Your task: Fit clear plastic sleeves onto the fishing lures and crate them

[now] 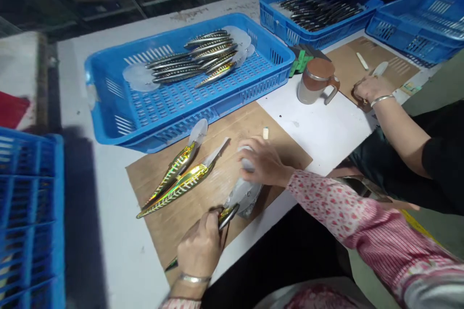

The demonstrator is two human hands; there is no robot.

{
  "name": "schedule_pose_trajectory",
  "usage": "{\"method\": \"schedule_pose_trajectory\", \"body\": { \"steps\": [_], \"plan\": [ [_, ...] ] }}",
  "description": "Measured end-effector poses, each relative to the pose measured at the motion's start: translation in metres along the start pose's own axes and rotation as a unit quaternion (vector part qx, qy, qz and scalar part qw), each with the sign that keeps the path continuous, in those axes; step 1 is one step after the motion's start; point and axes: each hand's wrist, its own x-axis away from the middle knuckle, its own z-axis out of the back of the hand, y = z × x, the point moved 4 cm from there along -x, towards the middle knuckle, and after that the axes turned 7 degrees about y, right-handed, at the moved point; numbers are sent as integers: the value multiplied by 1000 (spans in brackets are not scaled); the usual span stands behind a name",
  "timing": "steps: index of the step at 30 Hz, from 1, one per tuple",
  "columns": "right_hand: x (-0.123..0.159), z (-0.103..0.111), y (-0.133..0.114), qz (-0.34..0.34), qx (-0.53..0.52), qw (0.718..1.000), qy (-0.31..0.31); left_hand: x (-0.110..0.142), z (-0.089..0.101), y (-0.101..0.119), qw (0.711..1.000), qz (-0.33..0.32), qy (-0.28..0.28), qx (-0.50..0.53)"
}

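Observation:
My left hand (200,246) is closed round a long gold and black fishing lure (227,215) near the front edge of a brown board (213,188). My right hand (263,160) curls over a small pale object (247,164) on the same board, beside a clear plastic lip (243,194). Two more gold striped lures (177,176) lie side by side on the board to the left, each with a clear lip.
A blue basket (188,82) behind the board holds several lures. Other blue baskets (311,14) stand at the back right and at the left edge (31,217). A mug with a brown lid (317,81) stands nearby. Another person's hand (369,89) rests on a second board.

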Motion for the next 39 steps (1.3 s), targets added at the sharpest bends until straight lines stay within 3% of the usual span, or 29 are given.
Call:
{"method": "schedule_pose_trajectory", "body": {
  "steps": [4, 10, 15, 21, 26, 28, 30, 34, 37, 39],
  "plan": [
    [-2, -12, -31, 74, -26, 997, -15, 0, -1, -1, 1000, -9, -4, -8],
    [1, 0, 4, -56, 4, 998, -7, 1, -1, 1, 1000, 12, -12, 17],
    [-5, -18, -30, 27, -34, 999, -32, 1, -3, 0, 999, 14, -32, 6],
    [0, -2, 0, -49, -5, 999, -17, 1, -1, 0, 999, 25, -15, 38],
    [-6, -26, -47, 48, -17, 998, -41, 3, -5, 0, 998, 37, -47, 32],
    [-7, -27, -40, 27, -21, 999, -33, 3, -5, 0, 997, 37, -55, 36],
    [-5, -15, -11, -30, 10, 999, -6, 1, -4, 1, 997, 35, -59, 44],
    [-5, 33, 45, -115, 53, 988, 92, -5, 4, 1, 988, 79, -116, 70],
    [-10, 54, 47, -120, 0, 980, 156, -7, 16, 4, 953, 153, -174, 197],
    [-13, 51, 37, -112, -24, 983, 142, -7, 23, 11, 911, 190, -176, 321]
  ]
}}
